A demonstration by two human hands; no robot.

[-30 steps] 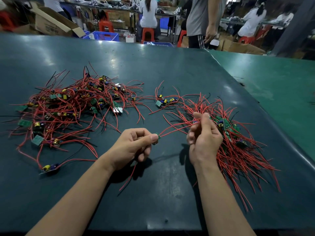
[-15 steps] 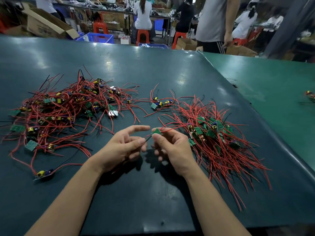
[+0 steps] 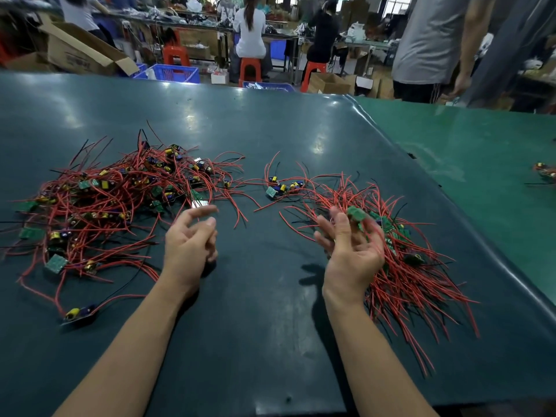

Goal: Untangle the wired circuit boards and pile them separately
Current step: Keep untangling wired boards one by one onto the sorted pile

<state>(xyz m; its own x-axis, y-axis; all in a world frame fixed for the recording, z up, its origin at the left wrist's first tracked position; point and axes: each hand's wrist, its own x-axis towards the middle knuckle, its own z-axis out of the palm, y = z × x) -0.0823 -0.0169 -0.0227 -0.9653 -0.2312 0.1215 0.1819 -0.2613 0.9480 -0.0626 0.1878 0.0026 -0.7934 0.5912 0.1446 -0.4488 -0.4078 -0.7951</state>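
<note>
We judge the job to be somewhere in the middle: on the dark green tabletop [image 3: 270, 130] a big tangled heap [image 3: 120, 200] of red-wired circuit boards lies to our left, unsorted as far as we can see, while the sorted pile [image 3: 400, 260] on our right has its wires lying roughly combed in one direction, toward us. Between the two sits a small stray cluster [image 3: 281, 188] of boards with yellow and blue parts, and one lone board [image 3: 78, 314] lies near the tabletop's left front. Our right hand [image 3: 350, 251], palm turned up, has its thumb and fingers curled round a green circuit board [image 3: 356, 215] right above the near edge of the sorted pile. Our left hand [image 3: 189, 242] holds nothing, fingers loosely curled, just beside the tangled heap's right fringe, not touching it
</note>
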